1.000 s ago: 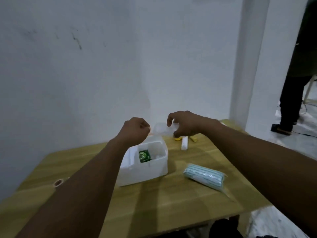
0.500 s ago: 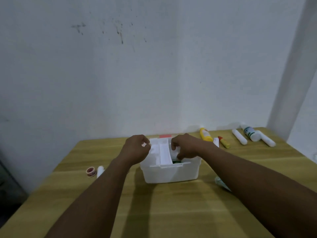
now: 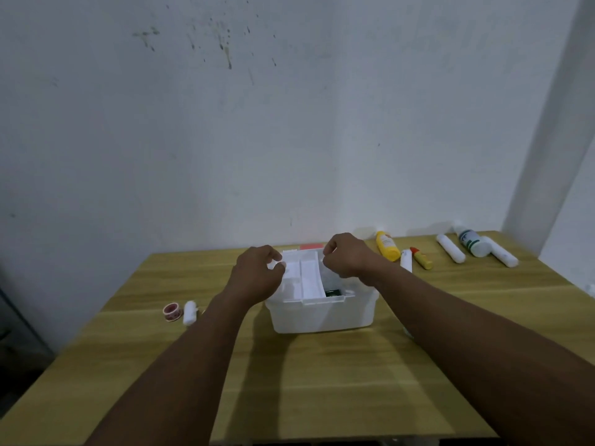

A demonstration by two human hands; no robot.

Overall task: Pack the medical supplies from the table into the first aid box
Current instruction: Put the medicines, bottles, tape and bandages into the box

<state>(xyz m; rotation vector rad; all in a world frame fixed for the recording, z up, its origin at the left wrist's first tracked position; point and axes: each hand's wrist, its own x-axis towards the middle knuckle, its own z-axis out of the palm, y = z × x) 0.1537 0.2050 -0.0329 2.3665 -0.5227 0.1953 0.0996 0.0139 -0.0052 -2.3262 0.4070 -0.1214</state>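
Stained white wall (image 3: 289,123); grey pillar (image 3: 553,123) right.

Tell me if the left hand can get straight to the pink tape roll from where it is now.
Probably yes. The left hand is pinching the white tray over the first aid box, so it must let go first; the table between it and the pink tape roll is bare.

White tray (image 3: 302,278) now higher, tilted.

No legible text in this view. Yellow bottle (image 3: 387,245) carries dark print on its side, too blurred to read. White bottle (image 3: 470,243) has a green-and-white label, characters unresolved. Green packet (image 3: 333,292) in the first aid box (image 3: 322,317): markings indistinct.
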